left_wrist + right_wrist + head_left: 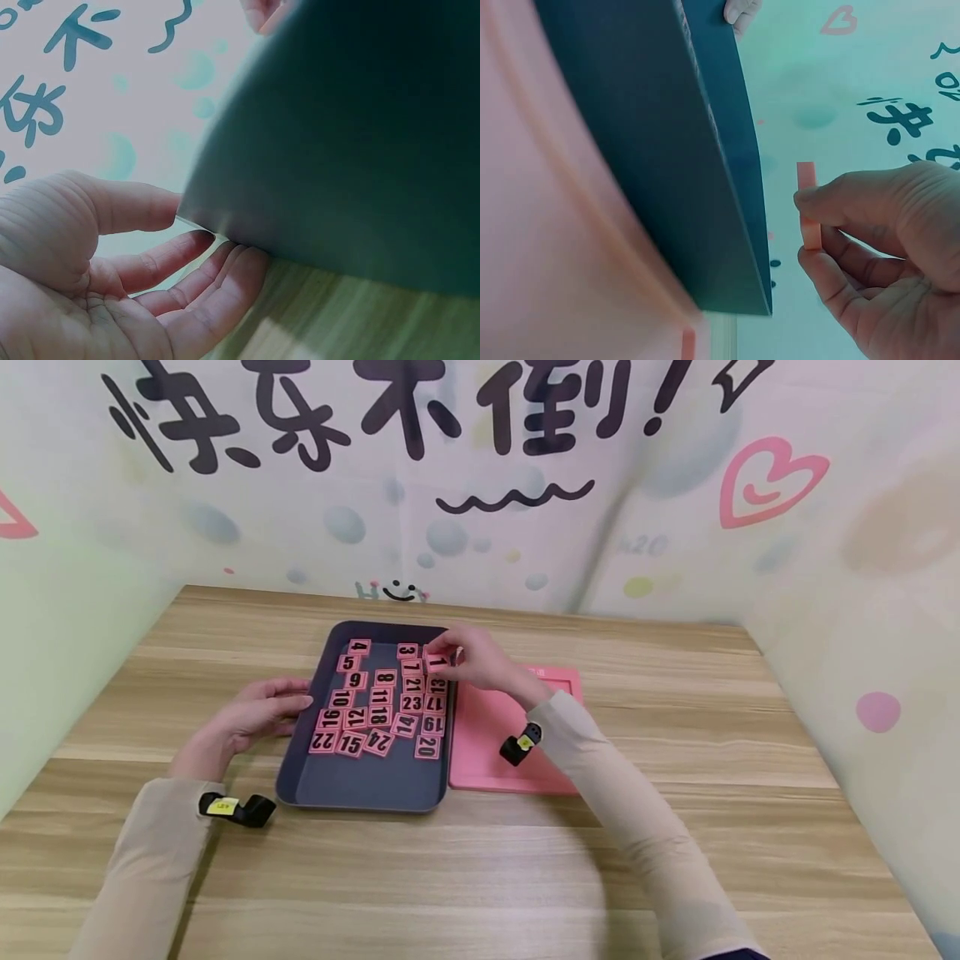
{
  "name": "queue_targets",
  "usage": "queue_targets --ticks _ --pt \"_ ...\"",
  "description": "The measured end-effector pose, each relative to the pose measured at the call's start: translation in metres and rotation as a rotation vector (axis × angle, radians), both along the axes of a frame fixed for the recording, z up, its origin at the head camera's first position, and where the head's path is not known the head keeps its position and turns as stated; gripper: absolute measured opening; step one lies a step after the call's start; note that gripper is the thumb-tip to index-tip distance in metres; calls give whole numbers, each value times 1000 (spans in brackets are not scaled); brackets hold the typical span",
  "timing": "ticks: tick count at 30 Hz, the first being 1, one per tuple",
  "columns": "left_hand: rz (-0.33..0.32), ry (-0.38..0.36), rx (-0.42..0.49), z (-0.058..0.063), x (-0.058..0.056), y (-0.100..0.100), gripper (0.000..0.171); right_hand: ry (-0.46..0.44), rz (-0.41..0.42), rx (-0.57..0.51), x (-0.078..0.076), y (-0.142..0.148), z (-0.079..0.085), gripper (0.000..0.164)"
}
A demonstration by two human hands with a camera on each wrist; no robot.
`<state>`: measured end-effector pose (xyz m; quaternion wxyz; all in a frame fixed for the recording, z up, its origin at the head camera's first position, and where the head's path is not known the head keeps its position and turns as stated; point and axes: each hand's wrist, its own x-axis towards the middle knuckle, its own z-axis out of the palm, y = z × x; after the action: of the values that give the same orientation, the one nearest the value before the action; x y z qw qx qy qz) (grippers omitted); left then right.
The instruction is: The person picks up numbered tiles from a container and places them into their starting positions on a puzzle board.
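At the far right corner of the dark blue-grey tray (360, 787), my right hand (480, 658) pinches a pink number tile (437, 662) marked 1. The right wrist view has this tile (808, 206) edge-on between thumb and fingertips, raised above the tray wall (652, 150). My left hand (258, 714) grips the tray's left side. Close up, its thumb (142, 206) lies on the rim and the other fingers curl beneath. Several pink tiles (380, 716) with black numbers lie in the tray in uneven columns, turned various ways.
A pink square frame board (480, 752) lies against the tray's right side, partly under my right forearm. Both rest on a wood-grain table (675, 735). Behind it hangs a printed backdrop (525, 552) with black characters and a pink heart.
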<state>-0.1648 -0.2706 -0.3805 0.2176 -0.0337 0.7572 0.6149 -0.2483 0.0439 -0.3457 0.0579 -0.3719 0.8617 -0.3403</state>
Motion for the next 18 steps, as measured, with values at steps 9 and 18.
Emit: queue_targets --ticks 9,18 --pt "5 -5 -10 -1 0 1 58 -16 0 -18 7 31 -8 28" --pt "1 0 -19 -3 -2 0 57 -41 -22 36 12 49 -17 30"
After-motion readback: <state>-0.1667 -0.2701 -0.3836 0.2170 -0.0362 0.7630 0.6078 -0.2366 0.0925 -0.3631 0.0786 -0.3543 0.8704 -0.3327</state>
